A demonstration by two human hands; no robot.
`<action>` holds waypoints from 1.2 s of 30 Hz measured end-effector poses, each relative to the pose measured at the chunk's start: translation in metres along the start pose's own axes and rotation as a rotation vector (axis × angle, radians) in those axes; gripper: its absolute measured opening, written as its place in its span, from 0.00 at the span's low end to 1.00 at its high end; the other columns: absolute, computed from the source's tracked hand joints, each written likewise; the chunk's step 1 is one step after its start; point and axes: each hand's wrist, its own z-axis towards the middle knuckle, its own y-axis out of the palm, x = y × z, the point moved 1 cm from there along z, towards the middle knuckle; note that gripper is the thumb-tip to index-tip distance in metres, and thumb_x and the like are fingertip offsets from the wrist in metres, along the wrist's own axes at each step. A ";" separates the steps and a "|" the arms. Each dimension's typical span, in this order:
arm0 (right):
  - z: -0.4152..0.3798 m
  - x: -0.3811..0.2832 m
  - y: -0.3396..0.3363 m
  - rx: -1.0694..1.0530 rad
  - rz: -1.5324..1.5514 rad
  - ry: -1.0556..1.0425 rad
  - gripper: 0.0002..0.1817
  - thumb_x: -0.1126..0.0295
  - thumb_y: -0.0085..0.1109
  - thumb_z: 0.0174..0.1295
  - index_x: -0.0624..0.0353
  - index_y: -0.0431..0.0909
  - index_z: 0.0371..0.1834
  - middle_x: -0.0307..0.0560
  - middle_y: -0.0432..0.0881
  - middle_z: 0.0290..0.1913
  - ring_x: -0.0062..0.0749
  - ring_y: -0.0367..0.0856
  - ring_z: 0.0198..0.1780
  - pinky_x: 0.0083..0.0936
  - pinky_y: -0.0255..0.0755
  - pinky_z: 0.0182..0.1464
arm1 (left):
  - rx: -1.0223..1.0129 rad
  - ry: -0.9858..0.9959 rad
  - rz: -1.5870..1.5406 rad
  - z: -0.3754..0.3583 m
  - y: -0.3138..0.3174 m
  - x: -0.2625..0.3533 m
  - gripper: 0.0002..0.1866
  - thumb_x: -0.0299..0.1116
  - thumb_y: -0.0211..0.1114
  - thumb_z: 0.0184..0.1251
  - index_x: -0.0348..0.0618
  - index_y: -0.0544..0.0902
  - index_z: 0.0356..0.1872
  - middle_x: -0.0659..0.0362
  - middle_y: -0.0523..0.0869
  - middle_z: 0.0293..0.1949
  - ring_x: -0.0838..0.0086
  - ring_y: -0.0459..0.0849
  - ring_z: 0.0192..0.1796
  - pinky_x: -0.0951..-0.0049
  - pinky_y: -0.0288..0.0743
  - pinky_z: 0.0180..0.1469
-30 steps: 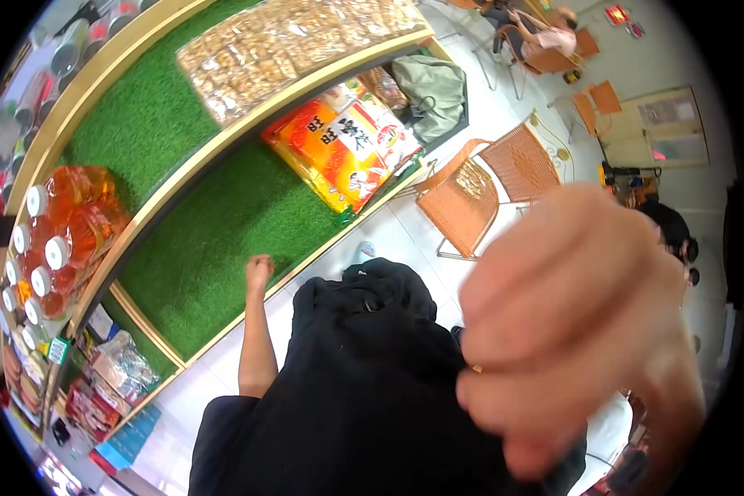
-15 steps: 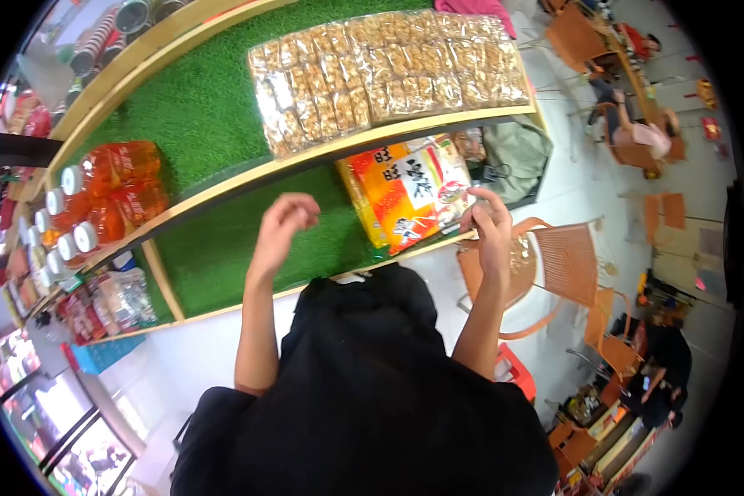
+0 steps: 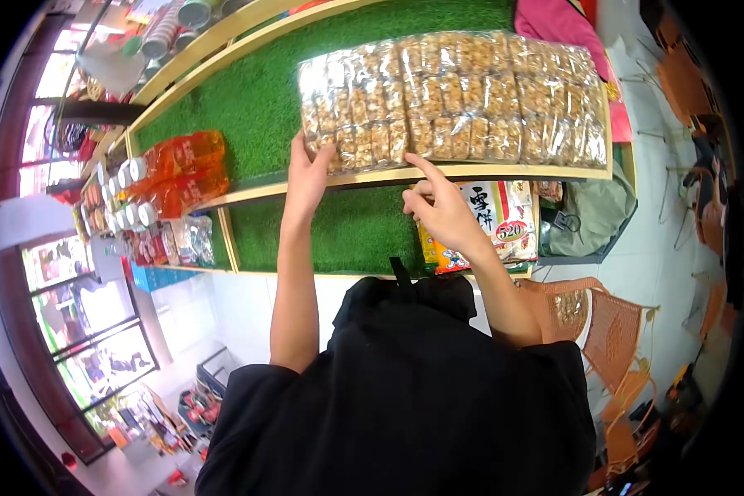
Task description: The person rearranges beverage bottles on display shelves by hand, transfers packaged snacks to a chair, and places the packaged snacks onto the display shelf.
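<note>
Clear-wrapped packs of golden-brown crisp snack bars (image 3: 463,99) lie side by side on the green turf shelf. At the near left corner of the leftmost pack (image 3: 355,107), my left hand (image 3: 309,178) has its thumb and fingers around the corner. My right hand (image 3: 438,202) reaches in with its index finger stretched out, the tip touching the near edge at the seam beside that pack. Its other fingers are curled, with nothing visible in them. Below the right hand, a rice cracker bag (image 3: 504,217) in yellow, red and white is partly covered by my forearm.
Bottles of orange-red drink (image 3: 182,165) with white caps stand at the left. A wooden rail (image 3: 372,178) edges the upper shelf. On the right are a grey-green bag (image 3: 591,219), pink cloth (image 3: 558,33) and a woven chair (image 3: 616,339).
Both hands have moved forward from over the lower shelf to the near edge of the snack packs. My right hand has left the cracker bag's side. The view has shifted.
</note>
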 end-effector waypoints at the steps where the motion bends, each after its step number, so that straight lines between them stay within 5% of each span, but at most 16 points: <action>1: 0.000 0.000 0.003 -0.019 -0.008 0.003 0.32 0.70 0.52 0.63 0.63 0.55 0.70 0.47 0.82 0.26 0.27 0.78 0.29 0.25 0.70 0.40 | 0.073 0.045 0.051 0.003 -0.002 -0.008 0.37 0.40 0.58 0.64 0.30 0.56 0.69 0.41 0.68 0.62 0.59 0.70 0.62 0.64 0.63 0.64; 4: -0.003 0.002 0.008 -0.001 0.097 0.011 0.32 0.72 0.51 0.62 0.64 0.54 0.71 0.46 0.80 0.23 0.24 0.76 0.25 0.21 0.71 0.34 | 0.192 -0.005 -0.044 -0.004 -0.009 0.015 0.37 0.42 0.60 0.63 0.30 0.58 0.68 0.42 0.71 0.59 0.61 0.73 0.60 0.66 0.65 0.62; 7: -0.008 0.004 0.019 0.087 0.472 -0.035 0.33 0.77 0.46 0.61 0.67 0.53 0.71 0.45 0.75 0.17 0.24 0.73 0.19 0.19 0.68 0.25 | -0.040 -0.040 -0.560 0.006 -0.035 0.004 0.38 0.46 0.61 0.63 0.29 0.60 0.67 0.43 0.69 0.60 0.61 0.72 0.60 0.66 0.67 0.59; 14: -0.031 -0.005 0.066 0.185 0.565 -0.113 0.32 0.76 0.46 0.60 0.68 0.54 0.71 0.44 0.74 0.16 0.25 0.70 0.17 0.19 0.65 0.22 | -0.134 0.023 -0.548 -0.032 -0.056 0.024 0.40 0.45 0.60 0.60 0.31 0.56 0.68 0.43 0.70 0.58 0.58 0.71 0.60 0.61 0.64 0.63; 18: -0.045 0.012 0.086 0.271 0.513 -0.281 0.25 0.72 0.49 0.63 0.67 0.64 0.64 0.45 0.76 0.22 0.27 0.74 0.25 0.22 0.68 0.31 | -0.246 0.134 -0.750 -0.047 -0.099 -0.034 0.45 0.36 0.63 0.48 0.31 0.54 0.69 0.43 0.69 0.62 0.59 0.74 0.59 0.62 0.69 0.61; 20: -0.057 -0.005 0.108 0.416 0.516 -0.384 0.31 0.60 0.51 0.66 0.63 0.56 0.69 0.52 0.77 0.46 0.32 0.76 0.50 0.27 0.70 0.52 | -0.519 0.219 -0.943 -0.060 -0.120 -0.061 0.48 0.32 0.65 0.42 0.31 0.53 0.69 0.44 0.68 0.64 0.60 0.74 0.61 0.66 0.69 0.63; 21: -0.058 -0.007 0.127 0.391 0.630 -0.391 0.34 0.58 0.52 0.66 0.62 0.52 0.71 0.52 0.76 0.48 0.32 0.75 0.53 0.28 0.70 0.53 | -0.687 0.155 -1.001 -0.064 -0.125 -0.084 0.48 0.32 0.66 0.41 0.32 0.55 0.69 0.45 0.70 0.63 0.60 0.71 0.64 0.66 0.64 0.66; 25: -0.120 0.084 0.174 0.445 0.557 0.098 0.37 0.70 0.62 0.59 0.60 0.53 0.70 0.48 0.76 0.52 0.31 0.75 0.53 0.28 0.70 0.55 | -0.772 -0.063 -0.805 -0.102 -0.101 -0.132 0.44 0.32 0.70 0.52 0.35 0.55 0.69 0.50 0.71 0.61 0.67 0.71 0.62 0.67 0.63 0.64; 30: -0.141 0.063 0.241 0.625 0.486 0.137 0.33 0.73 0.64 0.56 0.64 0.59 0.64 0.47 0.75 0.54 0.30 0.74 0.55 0.29 0.69 0.57 | -0.779 -0.097 -0.667 -0.142 -0.113 -0.165 0.42 0.36 0.69 0.55 0.34 0.56 0.68 0.51 0.71 0.58 0.65 0.71 0.60 0.66 0.63 0.63; 33: -0.162 0.054 0.257 0.510 0.362 0.124 0.41 0.67 0.70 0.53 0.65 0.56 0.66 0.48 0.70 0.60 0.31 0.69 0.61 0.31 0.64 0.62 | -0.775 0.331 -0.234 -0.148 -0.136 -0.176 0.41 0.34 0.69 0.56 0.35 0.53 0.65 0.51 0.69 0.56 0.64 0.71 0.60 0.64 0.64 0.63; 34: -0.169 0.050 0.257 0.525 0.375 0.124 0.41 0.67 0.70 0.53 0.65 0.56 0.66 0.48 0.70 0.60 0.31 0.69 0.61 0.31 0.64 0.62 | -0.792 0.330 -0.222 -0.151 -0.141 -0.171 0.41 0.34 0.69 0.56 0.35 0.53 0.65 0.51 0.69 0.56 0.64 0.71 0.60 0.64 0.64 0.63; 36: -0.190 0.037 0.258 0.326 0.153 0.115 0.47 0.63 0.74 0.49 0.64 0.53 0.68 0.47 0.66 0.64 0.32 0.65 0.64 0.32 0.60 0.65 | -0.857 -0.005 -0.526 -0.168 -0.152 -0.164 0.44 0.31 0.70 0.53 0.35 0.51 0.66 0.49 0.67 0.58 0.65 0.69 0.61 0.63 0.62 0.64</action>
